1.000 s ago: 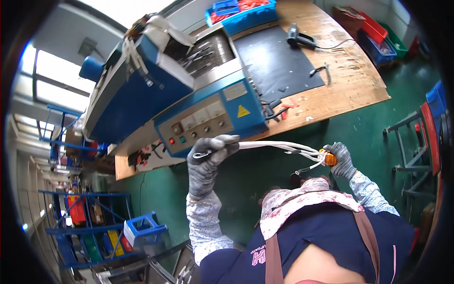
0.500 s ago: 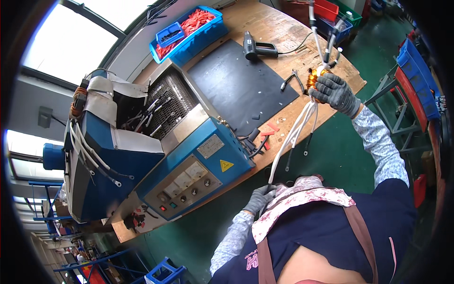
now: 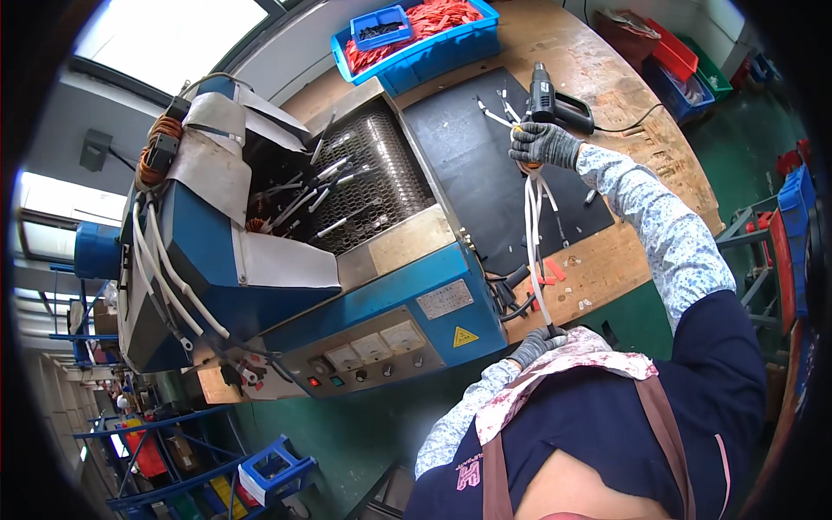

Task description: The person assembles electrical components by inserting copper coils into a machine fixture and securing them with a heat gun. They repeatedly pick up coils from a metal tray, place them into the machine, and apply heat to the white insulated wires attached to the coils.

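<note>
My right hand (image 3: 546, 145), in a grey glove, is closed round the middle of a wire coil with white-sleeved leads. Only a sliver of the orange winding shows past my fingers. Short leads (image 3: 496, 113) stick out beyond that hand over the black mat (image 3: 459, 130). Longer white leads (image 3: 532, 238) run down toward my body. Close to my apron, my left hand (image 3: 536, 347), gloved too, is closed on the near end of one lead; its fingertips are partly hidden. A black heat gun (image 3: 544, 91) lies just beyond my right hand.
A blue conveyor machine (image 3: 390, 325) fills the left, with several leaded pieces on its mesh belt (image 3: 386, 147). Behind the mat stands a blue bin (image 3: 446, 52) of red sleeves. Red scraps (image 3: 555, 269) lie near the wooden table's (image 3: 624, 260) front edge.
My right hand has carried the coil leftward, from the table's right side to over the black mat. My left hand stays near my body on the lead. The whole view has shifted.
</note>
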Demonstrator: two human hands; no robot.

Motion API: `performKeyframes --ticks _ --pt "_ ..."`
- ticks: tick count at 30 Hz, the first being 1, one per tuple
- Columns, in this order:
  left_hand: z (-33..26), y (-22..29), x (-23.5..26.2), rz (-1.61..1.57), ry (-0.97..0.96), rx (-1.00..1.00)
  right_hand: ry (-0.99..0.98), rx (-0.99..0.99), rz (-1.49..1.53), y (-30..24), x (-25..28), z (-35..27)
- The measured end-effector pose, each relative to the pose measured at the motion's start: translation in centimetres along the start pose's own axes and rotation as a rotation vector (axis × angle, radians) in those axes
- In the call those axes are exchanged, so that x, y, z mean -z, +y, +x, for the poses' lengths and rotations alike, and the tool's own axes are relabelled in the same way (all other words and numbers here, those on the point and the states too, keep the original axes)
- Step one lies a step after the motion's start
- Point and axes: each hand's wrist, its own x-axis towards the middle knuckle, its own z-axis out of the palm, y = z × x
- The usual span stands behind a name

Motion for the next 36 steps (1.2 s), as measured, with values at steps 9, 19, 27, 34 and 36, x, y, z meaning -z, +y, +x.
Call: performKeyframes --ticks 9,19,27,34,36 --pt "6.5 -0.9 -2.9 0.202 0.190 0.044 -0.234 -0.915 0.812 -3.1 0.6 -6.6" --pt "13.2 1.0 -6.2 0.720 0.030 0.203 -0.620 -1.437 1.484 -21.3 6.6 -14.7" --pt "12.5 3.8 -5.2 0.269 0.056 0.185 -0.030 -1.117 0.665 -14.4 11.4 -9.6" --pt "13.0 2.1 -4.7 -0.196 0.052 0.234 -0.696 -0.965 0.703 -18.7 1.4 -3.0" --pt "11.9 1.6 -4.9 -0.076 0.106 0.137 -0.751 -0.946 0.623 -19.5 0.9 -2.4"
